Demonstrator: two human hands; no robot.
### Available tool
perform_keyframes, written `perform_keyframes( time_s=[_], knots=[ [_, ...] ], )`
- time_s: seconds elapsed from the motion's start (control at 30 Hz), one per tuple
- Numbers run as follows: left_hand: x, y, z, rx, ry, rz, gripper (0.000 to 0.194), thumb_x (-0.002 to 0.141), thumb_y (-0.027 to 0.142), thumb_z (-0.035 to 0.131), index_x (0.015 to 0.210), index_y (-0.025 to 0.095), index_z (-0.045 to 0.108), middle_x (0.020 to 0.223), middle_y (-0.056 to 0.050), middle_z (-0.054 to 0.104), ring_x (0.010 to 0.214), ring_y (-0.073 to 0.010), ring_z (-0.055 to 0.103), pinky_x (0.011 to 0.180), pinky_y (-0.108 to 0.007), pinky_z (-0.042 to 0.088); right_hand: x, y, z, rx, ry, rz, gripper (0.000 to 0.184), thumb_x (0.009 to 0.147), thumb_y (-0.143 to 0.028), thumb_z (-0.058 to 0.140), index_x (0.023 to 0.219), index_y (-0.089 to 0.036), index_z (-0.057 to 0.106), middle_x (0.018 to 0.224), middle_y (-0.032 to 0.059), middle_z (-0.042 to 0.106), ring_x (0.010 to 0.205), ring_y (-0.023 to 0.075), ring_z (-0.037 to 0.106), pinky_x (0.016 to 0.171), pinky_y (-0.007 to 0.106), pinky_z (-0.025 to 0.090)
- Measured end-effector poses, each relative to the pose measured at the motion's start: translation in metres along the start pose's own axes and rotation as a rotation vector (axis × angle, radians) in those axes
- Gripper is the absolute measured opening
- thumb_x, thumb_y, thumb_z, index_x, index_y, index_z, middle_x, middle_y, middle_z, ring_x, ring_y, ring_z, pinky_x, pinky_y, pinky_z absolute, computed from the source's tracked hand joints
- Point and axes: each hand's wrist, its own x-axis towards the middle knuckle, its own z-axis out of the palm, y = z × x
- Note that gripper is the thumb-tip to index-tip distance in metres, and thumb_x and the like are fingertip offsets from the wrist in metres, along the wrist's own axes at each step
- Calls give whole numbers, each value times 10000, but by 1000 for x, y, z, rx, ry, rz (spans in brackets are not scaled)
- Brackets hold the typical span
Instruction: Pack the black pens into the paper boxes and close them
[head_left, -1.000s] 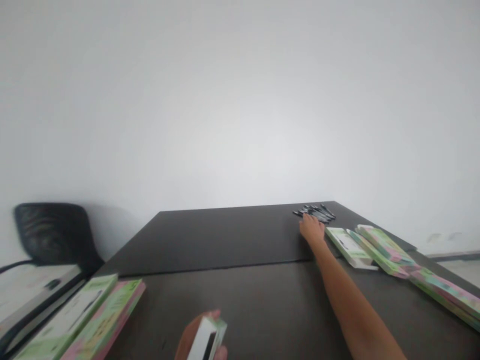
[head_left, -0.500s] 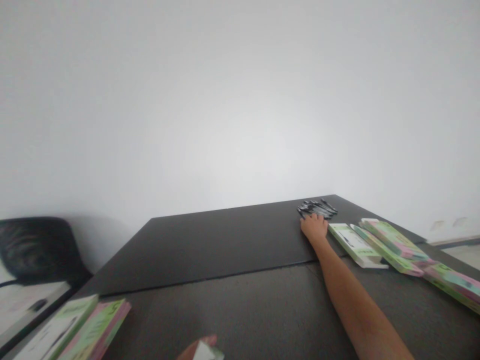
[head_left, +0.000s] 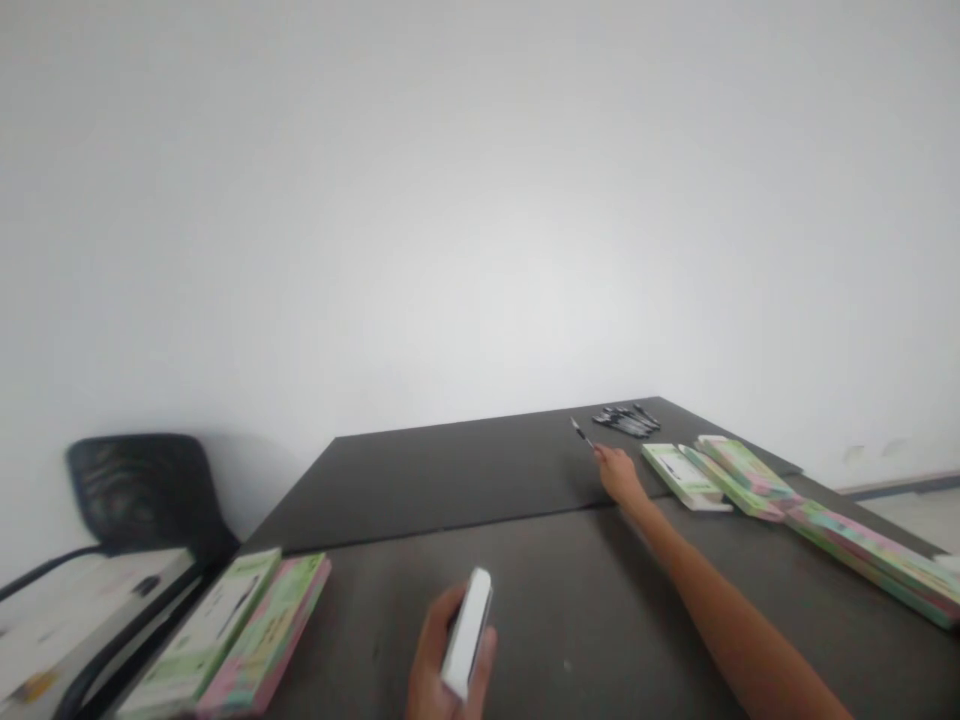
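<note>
Tabletop (head_left: 480, 600) showing smooth, matt; chair back (head_left: 146, 490) looking like mesh; boxes (head_left: 206, 625) resembling printed card, pens (head_left: 628, 421) plastic.

A slim, white, rectangular box (head_left: 466, 635) with a dark side is leaning upright in the left hand (head_left: 435, 650); a thin, black-and-grey pen (head_left: 580, 432) is slanting out of the right hand (head_left: 619, 474).

Table (head_left: 450, 475) dk grey, nearly blk. Wall (head_left: 480, 220) plain pale grey. Pens (head_left: 628, 421) at far R: blk w/ grey-clear parts. Box in L hand (head_left: 467, 632): wht w/ a dk side. Near L, one box (head_left: 206, 635) wht + lt green, w/ a dk pen print; box beside it (head_left: 266, 635) green + pink, dk marks. R-side boxes (head_left: 862, 550): green/pink patches; one (head_left: 686, 478) wht + green. Chair (head_left: 146, 490) L: blk.
</note>
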Motion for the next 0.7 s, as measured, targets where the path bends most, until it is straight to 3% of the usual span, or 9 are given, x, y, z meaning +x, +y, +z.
perform_keyframes(
  time_s=[0.07,0.13,0.27,0.33,0.53,0.7],
  knots=[
    [1,4,-4,6,-123,15,492,955,577,699,1259,190,720,1187,-148,796,1100,-320,783,1004,-454,642,-28,-12,-4,151,4,-54,388,1025,-422,702,1327,-181,671,1345,101,693,1166,247,704,997,480,617],
    [5,7,-8,25,-159,14,466,979,547,679,1266,181,704,1180,-147,787,1121,-325,771,1038,-490,620,-62,-25,-9,302,29,-89,371,1039,-450,669,1282,-170,686,1278,97,715,1138,242,708,1001,481,607],
    [10,9,-11,14,-172,34,426,998,501,680,1260,165,689,1144,-139,780,1115,-313,760,1056,-502,595,-132,-56,-24,582,95,-106,503,1093,-573,451,1288,-159,659,1072,97,738,956,210,705,943,436,596],
    [9,9,-11,-12,-177,48,422,1003,473,687,1282,155,682,1155,-149,776,1137,-311,749,1052,-496,589,-161,-76,-36,699,121,-103,501,1083,-593,453,1297,-173,624,1033,73,724,940,195,700,933,400,584],
    [-2,14,-10,-25,-216,42,400,969,443,742,1267,180,693,1125,-110,787,1040,-254,768,999,-428,615,-219,-145,-74,1002,170,-135,328,1051,-526,609,1242,-260,616,1082,34,708,960,169,715,863,330,571],
    [-17,21,-5,-40,-280,99,408,955,378,768,1318,217,673,1193,-98,778,1103,-257,768,1018,-434,619,-258,-170,-90,1131,2,-324,138,1043,-364,672,1159,-289,659,1056,21,725,933,175,748,904,369,600]
  ],
)
